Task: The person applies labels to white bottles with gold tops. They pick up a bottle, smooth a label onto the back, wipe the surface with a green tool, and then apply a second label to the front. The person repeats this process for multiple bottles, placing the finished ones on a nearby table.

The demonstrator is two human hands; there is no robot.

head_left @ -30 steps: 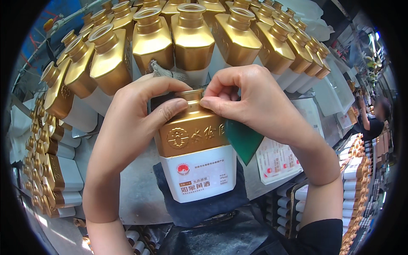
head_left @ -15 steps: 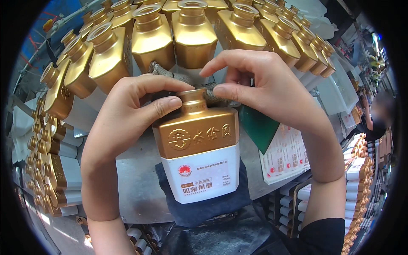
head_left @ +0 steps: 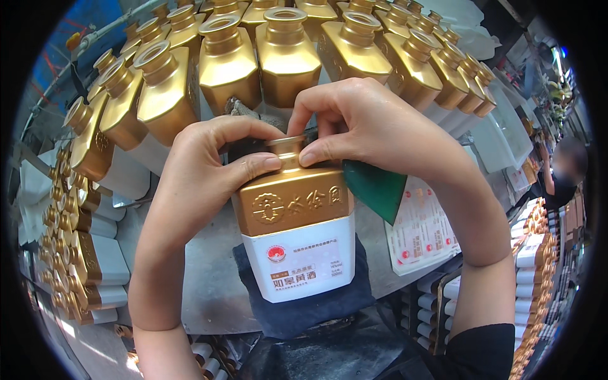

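A bottle (head_left: 297,237) with a gold upper part and a white, labelled lower part leans toward me on a folded dark cloth (head_left: 304,313). My left hand (head_left: 212,152) pinches the left of its gold neck, thumb in front and fingers behind the rim. On the other side, my right hand (head_left: 354,120) has its thumb against the neck and its index finger curled at the rim. A green flat pointed piece (head_left: 378,193) juts out below my right hand; whether the hand holds it I cannot tell. Behind the neck lies a grey knitted cloth or glove (head_left: 253,113), partly hidden.
Rows of gold-topped bottles (head_left: 288,60) crowd the far side. A sheet of printed labels (head_left: 421,231) lies right of the bottle on the grey table (head_left: 209,272). More bottles (head_left: 88,253) are stacked at the left. A person (head_left: 563,171) is at the far right.
My right hand has moved left and down onto the bottle's neck, and my left thumb has shifted slightly right against it. The green piece has shifted left. The bottle has barely moved.
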